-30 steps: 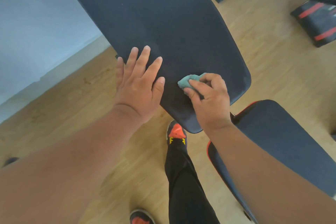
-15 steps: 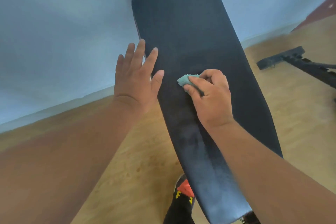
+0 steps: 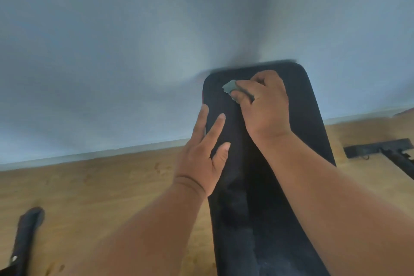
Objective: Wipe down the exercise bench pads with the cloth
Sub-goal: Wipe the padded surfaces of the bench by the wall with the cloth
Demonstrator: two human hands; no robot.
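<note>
The long black back pad (image 3: 300, 141) of the bench runs up the middle right of the view, tilted away from me toward the wall. My right hand (image 3: 264, 105) presses a small bunched teal cloth (image 3: 229, 87) against the pad near its top left corner. Only a corner of the cloth shows past my fingers. My left hand (image 3: 205, 154) lies flat on the pad's left edge a little lower down, fingers spread, holding nothing. The frame is blurred by motion.
A pale blue wall (image 3: 112, 51) stands right behind the pad's top end, over a wooden floor (image 3: 89, 197). A black metal frame part (image 3: 380, 148) lies on the floor at the right. A dark padded bar (image 3: 24, 237) lies at the lower left.
My right hand has slid the cloth up the pad from its lower end to near the top. My left hand followed up the left edge. The view has tilted upward, away from the seat pad.
</note>
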